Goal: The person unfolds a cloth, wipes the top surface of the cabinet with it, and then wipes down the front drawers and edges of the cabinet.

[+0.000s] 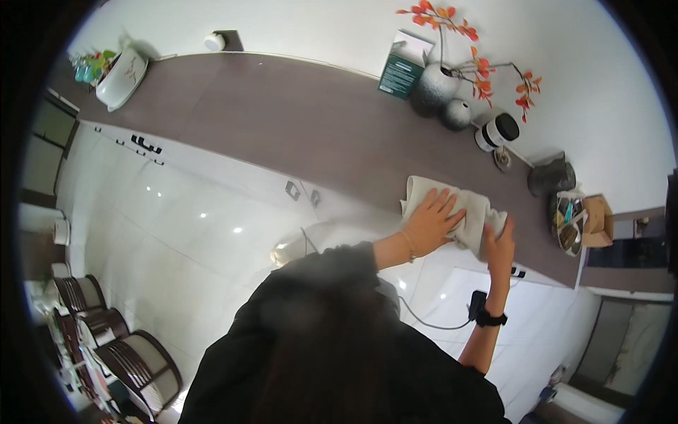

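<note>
A folded light beige cloth (455, 206) lies on the brown countertop (304, 120) near its front edge. My left hand (432, 225) rests flat on the cloth's middle, fingers spread. At the cloth's right end is my right hand (498, 244), its fingers bent around the bunched edge. A black band with a small black device sits on my right wrist, and a thin cable runs from near it.
Along the wall stand a round grey vase (434, 88) with orange-leaved branches, a green-and-white box (404, 67), a black-lidded jar (496, 132), a dark pot (551, 177) and a basket (567, 222). A white planter (121, 79) is far left. Chairs (141, 367) stand lower left.
</note>
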The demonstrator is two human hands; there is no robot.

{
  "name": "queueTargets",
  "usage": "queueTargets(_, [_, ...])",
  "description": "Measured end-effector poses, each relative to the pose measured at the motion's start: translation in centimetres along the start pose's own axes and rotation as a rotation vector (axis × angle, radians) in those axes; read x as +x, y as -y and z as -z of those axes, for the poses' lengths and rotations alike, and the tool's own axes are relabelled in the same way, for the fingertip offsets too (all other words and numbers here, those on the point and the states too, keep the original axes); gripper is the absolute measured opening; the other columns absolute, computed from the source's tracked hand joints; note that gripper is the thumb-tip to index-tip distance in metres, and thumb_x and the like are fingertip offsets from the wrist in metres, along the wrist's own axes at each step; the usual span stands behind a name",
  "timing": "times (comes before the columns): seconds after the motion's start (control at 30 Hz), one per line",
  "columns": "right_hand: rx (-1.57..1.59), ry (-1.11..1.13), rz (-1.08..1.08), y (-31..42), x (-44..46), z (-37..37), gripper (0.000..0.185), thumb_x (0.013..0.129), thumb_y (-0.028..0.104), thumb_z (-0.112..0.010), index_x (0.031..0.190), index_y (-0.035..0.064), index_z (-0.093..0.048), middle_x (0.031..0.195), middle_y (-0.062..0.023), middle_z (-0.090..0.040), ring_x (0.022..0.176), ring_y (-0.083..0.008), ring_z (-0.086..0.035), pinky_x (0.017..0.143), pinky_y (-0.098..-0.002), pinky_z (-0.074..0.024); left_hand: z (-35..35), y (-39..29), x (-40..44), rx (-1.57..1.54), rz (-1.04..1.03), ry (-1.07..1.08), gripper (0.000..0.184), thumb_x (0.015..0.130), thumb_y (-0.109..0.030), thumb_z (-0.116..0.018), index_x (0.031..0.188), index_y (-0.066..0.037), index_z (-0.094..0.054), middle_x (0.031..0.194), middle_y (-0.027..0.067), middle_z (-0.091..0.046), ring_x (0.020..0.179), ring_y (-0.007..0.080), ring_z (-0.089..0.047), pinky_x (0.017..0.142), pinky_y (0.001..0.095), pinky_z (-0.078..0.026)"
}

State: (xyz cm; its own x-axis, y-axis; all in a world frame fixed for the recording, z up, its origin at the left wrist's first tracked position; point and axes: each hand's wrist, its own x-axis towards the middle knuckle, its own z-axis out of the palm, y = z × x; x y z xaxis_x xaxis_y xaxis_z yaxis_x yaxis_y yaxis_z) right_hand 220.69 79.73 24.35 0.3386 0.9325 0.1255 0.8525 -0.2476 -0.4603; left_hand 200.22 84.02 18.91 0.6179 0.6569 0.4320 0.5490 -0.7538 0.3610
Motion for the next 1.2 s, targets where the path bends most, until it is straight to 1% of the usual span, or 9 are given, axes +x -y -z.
queueTargets(0.13, [-0.272,0.138,0.457,1.5,-2.0,-3.2,0.051,0.089,0.015,-0.050,0.129,-0.0149,-0.036,0.130,-0.0324,-0.043,0.122,-0.0436,-0.043,0.102,-0.0430,-0.0365,4.0,2.1,-4.1,-0.079,0.048,-0.100,0.062,0.073,-0.029,-0.068,0.130,-0.015,-0.048,0.133,0.0168,-0.046,0.128,0.0344,-0.038,0.105,0.0492,-0.028])
queueTargets(0.2, [-0.379,0.164,0.426,5.3,-2.9,-5.0,0.049,0.090,0.012,-0.047,0.127,-0.0178,-0.036,0.134,-0.0344,-0.038,0.128,-0.0448,-0.035,0.107,-0.0451,-0.0300,6.1,3.7,-6.8,-0.012,0.143,-0.082,0.064,0.070,-0.024,-0.069,0.130,-0.017,-0.048,0.133,0.0148,-0.047,0.127,0.0328,-0.040,0.105,0.0484,-0.029])
queueTargets(0.47, [-0.349,0.433,0.914,22.0,5.2,-14.5,0.071,0.091,0.042,-0.046,0.124,-0.0210,-0.037,0.137,-0.0375,-0.029,0.133,-0.0486,-0.021,0.112,-0.0480,-0.0159,15.5,12.9,-15.9,0.181,0.567,-0.213,0.070,0.067,-0.030,-0.073,0.132,-0.020,-0.049,0.138,0.0117,-0.043,0.131,0.0306,-0.035,0.109,0.0469,-0.025])
queueTargets(0.53, [-0.429,0.328,1.078,26.6,7.8,-19.0,0.076,0.089,0.051,-0.043,0.121,-0.0176,-0.044,0.133,-0.0356,-0.037,0.130,-0.0474,-0.028,0.111,-0.0473,-0.0162,17.7,15.6,-17.9,0.199,0.633,-0.284,0.069,0.070,-0.036,-0.072,0.132,-0.020,-0.048,0.139,0.0116,-0.042,0.133,0.0305,-0.034,0.110,0.0470,-0.024])
queueTargets(0.67, [-0.455,0.592,1.121,43.5,8.6,-21.0,0.077,0.086,0.058,-0.043,0.115,-0.0122,-0.054,0.118,-0.0315,-0.054,0.121,-0.0443,-0.041,0.109,-0.0449,-0.0215,21.9,22.1,-21.8,0.379,0.795,-0.357,0.064,0.077,-0.046,-0.065,0.133,-0.020,-0.048,0.139,0.0114,-0.042,0.132,0.0311,-0.034,0.109,0.0476,-0.024])
queueTargets(0.73, [-0.502,0.432,1.222,48.1,9.6,-27.5,0.083,0.086,0.062,-0.039,0.121,-0.0129,-0.049,0.126,-0.0319,-0.048,0.126,-0.0444,-0.036,0.111,-0.0434,-0.0191,24.3,25.5,-23.9,0.432,0.868,-0.418,0.061,0.080,-0.046,-0.063,0.133,-0.019,-0.048,0.139,0.0119,-0.042,0.132,0.0316,-0.034,0.109,0.0477,-0.023])
queueTargets(0.9, [-0.499,0.628,1.057,61.3,10.0,-36.1,0.099,0.084,0.070,-0.033,0.141,-0.0093,-0.021,0.148,-0.0281,-0.018,0.140,-0.0398,-0.012,0.115,-0.0419,-0.0087,28.2,33.2,-27.8,0.553,0.928,-0.484,0.056,0.085,-0.045,-0.056,0.133,-0.018,-0.047,0.139,0.0129,-0.041,0.132,0.0328,-0.032,0.109,0.0479,-0.023])
queueTargets(1.03, [-0.445,0.699,0.941,65.2,10.4,-38.1,0.102,0.083,0.072,-0.034,0.143,-0.0077,-0.014,0.152,-0.0253,-0.005,0.142,-0.0366,0.000,0.115,-0.0399,-0.0063,29.6,35.7,-28.2,0.577,0.952,-0.474,0.056,0.084,-0.040,-0.057,0.133,-0.016,-0.047,0.139,0.0152,-0.040,0.133,0.0347,-0.030,0.109,0.0494,-0.022])
queueTargets(1.2, [-0.271,0.665,1.070,63.3,10.8,-37.8,0.099,0.082,0.069,-0.039,0.142,-0.0076,-0.021,0.150,-0.0255,-0.015,0.141,-0.0357,-0.010,0.115,-0.0388,-0.0125,29.0,35.2,-27.9,0.605,0.990,-0.428,0.057,0.083,-0.037,-0.058,0.135,-0.016,-0.045,0.139,0.0159,-0.039,0.134,0.0353,-0.029,0.109,0.0505,-0.022])
